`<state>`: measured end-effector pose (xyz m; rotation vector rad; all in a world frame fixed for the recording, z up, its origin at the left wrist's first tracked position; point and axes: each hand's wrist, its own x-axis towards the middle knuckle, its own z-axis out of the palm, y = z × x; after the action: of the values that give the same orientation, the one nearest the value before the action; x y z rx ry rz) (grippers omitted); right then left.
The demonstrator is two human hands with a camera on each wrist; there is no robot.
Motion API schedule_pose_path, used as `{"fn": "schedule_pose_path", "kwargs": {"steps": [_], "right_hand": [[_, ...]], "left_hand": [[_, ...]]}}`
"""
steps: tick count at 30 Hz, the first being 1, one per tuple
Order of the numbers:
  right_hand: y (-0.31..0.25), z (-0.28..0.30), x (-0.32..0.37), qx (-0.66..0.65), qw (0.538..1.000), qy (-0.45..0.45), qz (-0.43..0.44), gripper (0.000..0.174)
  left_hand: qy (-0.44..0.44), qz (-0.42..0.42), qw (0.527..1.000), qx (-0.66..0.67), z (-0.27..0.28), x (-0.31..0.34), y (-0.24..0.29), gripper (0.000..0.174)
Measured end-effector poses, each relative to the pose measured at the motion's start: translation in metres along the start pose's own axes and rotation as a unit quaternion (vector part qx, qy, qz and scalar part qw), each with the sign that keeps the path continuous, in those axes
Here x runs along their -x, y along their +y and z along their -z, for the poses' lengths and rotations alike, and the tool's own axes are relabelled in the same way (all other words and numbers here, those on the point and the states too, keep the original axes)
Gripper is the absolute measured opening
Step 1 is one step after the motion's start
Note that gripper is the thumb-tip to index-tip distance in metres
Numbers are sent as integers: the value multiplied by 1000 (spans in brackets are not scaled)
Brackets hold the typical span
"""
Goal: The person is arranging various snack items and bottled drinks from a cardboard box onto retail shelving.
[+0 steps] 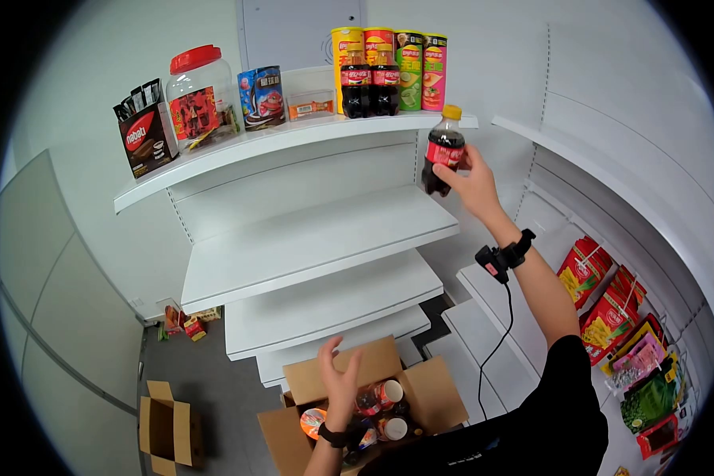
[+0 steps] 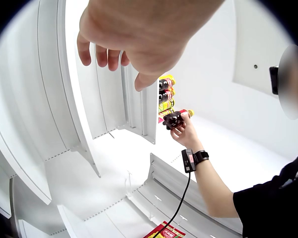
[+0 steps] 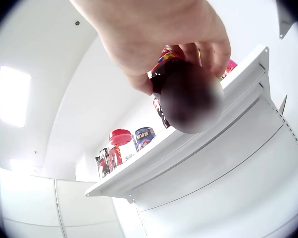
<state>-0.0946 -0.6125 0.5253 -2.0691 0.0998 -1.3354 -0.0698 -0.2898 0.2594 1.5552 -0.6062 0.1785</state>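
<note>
My right hand (image 1: pixel 472 184) grips a small dark cola bottle (image 1: pixel 444 151) with a yellow cap and red label, upright at the right end of the top shelf (image 1: pixel 293 144). In the right wrist view the hand (image 3: pixel 164 39) is curled round the bottle (image 3: pixel 188 96), seen from its base. Two similar bottles (image 1: pixel 355 89) stand on the shelf before several tall chip cans (image 1: pixel 410 71). My left hand (image 1: pixel 339 385) is over an open carton (image 1: pixel 440 393), fingers spread and holding nothing; in the left wrist view the hand (image 2: pixel 134 37) has its fingers relaxed.
Left on the top shelf are a black wafer box (image 1: pixel 147 141), a red-lidded jar (image 1: pixel 201 95), a blue can (image 1: pixel 262 97) and a small clear tray (image 1: pixel 311 106). Snack bags (image 1: pixel 611 313) hang at the right. Another carton (image 1: pixel 165 428) sits on the floor at the left.
</note>
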Motion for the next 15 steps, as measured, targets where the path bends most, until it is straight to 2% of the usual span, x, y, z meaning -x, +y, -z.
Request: {"fn": "schedule_pose_path", "kwargs": {"steps": [5, 6, 10, 13, 15], "right_hand": [[14, -1, -52, -113, 994, -2, 7, 51], [8, 2, -71, -70, 998, 1, 5, 53], [22, -1, -114, -36, 999, 24, 23, 56], [11, -1, -130, 12, 1000, 21, 14, 48], [16, -4, -141, 30, 999, 31, 6, 52]], "left_hand": [[11, 12, 1000, -6, 1, 0, 2, 42], [17, 13, 1000, -4, 2, -1, 1, 42], [33, 18, 999, -1, 8, 3, -4, 42], [46, 18, 999, -8, 10, 4, -6, 42], [54, 20, 998, -12, 12, 5, -7, 42]]}}
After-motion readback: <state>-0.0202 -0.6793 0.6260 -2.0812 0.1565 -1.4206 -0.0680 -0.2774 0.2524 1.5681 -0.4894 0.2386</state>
